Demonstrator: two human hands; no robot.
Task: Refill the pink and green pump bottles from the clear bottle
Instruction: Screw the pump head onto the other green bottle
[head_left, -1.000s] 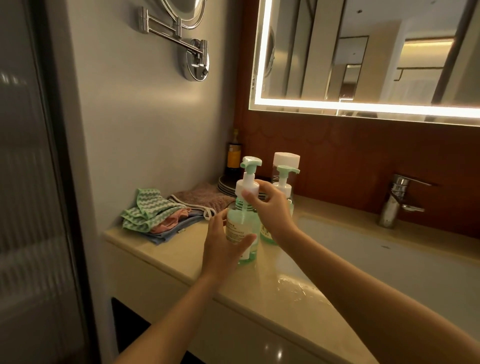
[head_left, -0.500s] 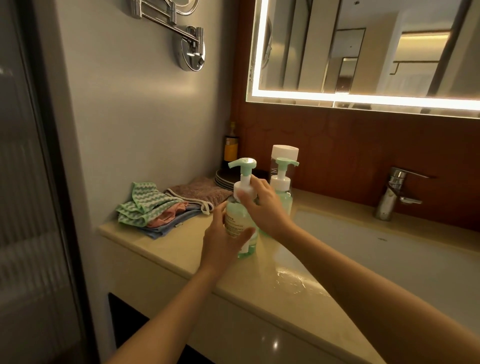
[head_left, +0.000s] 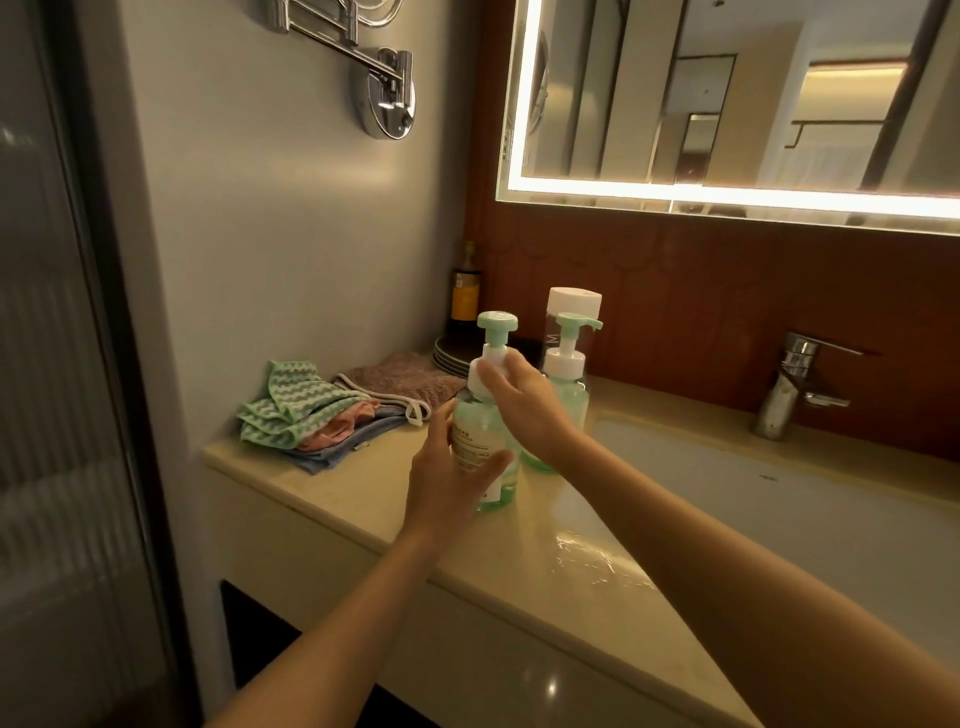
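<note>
A green pump bottle (head_left: 480, 439) with a white label stands on the beige counter (head_left: 363, 499). My left hand (head_left: 449, 475) wraps its body from the front. My right hand (head_left: 522, 402) grips its white collar just under the green pump head (head_left: 497, 325). Behind it stands a second green pump bottle (head_left: 566, 384), partly hidden by my right hand. A taller clear bottle with a white cap (head_left: 574, 301) stands behind that one. No pink bottle is in sight.
Folded cloths (head_left: 311, 415) lie at the counter's left, with stacked dark plates (head_left: 452, 356) and an amber bottle (head_left: 465, 296) in the corner. The sink basin (head_left: 779, 499) and chrome tap (head_left: 795, 384) are to the right. A puddle (head_left: 597, 558) wets the front edge.
The pump head has turned from pointing right to facing away as my right hand twists the collar. The left hand keeps its hold on the bottle.
</note>
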